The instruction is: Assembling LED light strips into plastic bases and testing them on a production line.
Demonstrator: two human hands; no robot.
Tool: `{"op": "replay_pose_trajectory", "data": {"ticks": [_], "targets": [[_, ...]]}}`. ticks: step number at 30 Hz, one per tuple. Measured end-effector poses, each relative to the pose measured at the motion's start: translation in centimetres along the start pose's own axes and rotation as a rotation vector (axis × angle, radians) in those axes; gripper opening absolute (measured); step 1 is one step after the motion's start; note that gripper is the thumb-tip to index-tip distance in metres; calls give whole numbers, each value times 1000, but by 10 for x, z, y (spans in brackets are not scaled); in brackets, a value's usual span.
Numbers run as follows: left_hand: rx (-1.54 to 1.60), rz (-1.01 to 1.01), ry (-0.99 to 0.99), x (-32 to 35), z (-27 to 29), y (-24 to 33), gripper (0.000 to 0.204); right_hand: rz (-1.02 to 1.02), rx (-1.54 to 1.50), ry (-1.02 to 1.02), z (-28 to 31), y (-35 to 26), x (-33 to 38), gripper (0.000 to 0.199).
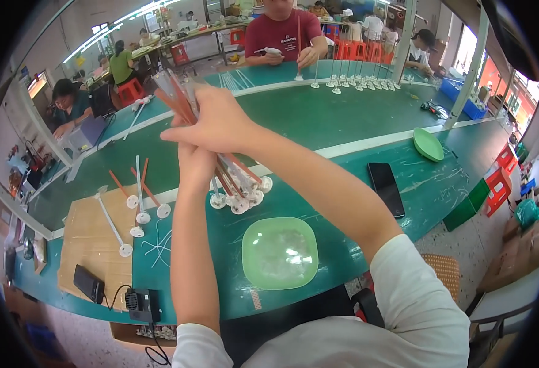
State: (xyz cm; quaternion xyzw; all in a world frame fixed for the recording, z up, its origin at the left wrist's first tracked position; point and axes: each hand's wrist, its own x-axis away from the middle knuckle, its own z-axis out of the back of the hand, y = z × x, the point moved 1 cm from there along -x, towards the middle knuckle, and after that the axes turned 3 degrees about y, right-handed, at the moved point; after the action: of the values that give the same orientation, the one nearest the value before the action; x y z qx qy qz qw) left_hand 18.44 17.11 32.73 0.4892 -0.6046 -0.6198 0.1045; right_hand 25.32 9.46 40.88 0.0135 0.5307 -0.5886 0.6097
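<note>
My left hand and my right hand are closed around a bundle of thin rods, the right hand above the left. Grey and red-brown rods fan out above my hands. At the bundle's lower end, round white discs cluster over the green table. My right thumb sticks out to the left across the rods. To the left, several similar rods with white disc ends stand or lie on and around a brown cardboard sheet. A pale green square dish sits nearest below the bundle.
A black phone and another green dish lie to the right. A small black device with a cable sits at the near left edge. Across the belt, a person in a red shirt handles a rod beside several standing ones.
</note>
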Motion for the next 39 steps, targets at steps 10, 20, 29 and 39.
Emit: {"op": "replay_pose_trajectory", "data": {"ticks": [10, 20, 29, 39], "targets": [[-200, 0, 42, 1, 4, 36, 19, 310, 211, -40, 19, -80, -60, 41], [-33, 34, -13, 0, 15, 39, 17, 160, 711, -732, 12, -79, -77, 81], [-261, -169, 177, 2, -2, 36, 24, 110, 92, -286, 13, -81, -40, 73], [-21, -281, 153, 5, 2, 61, 29, 12, -186, -408, 5, 14, 42, 67]]}}
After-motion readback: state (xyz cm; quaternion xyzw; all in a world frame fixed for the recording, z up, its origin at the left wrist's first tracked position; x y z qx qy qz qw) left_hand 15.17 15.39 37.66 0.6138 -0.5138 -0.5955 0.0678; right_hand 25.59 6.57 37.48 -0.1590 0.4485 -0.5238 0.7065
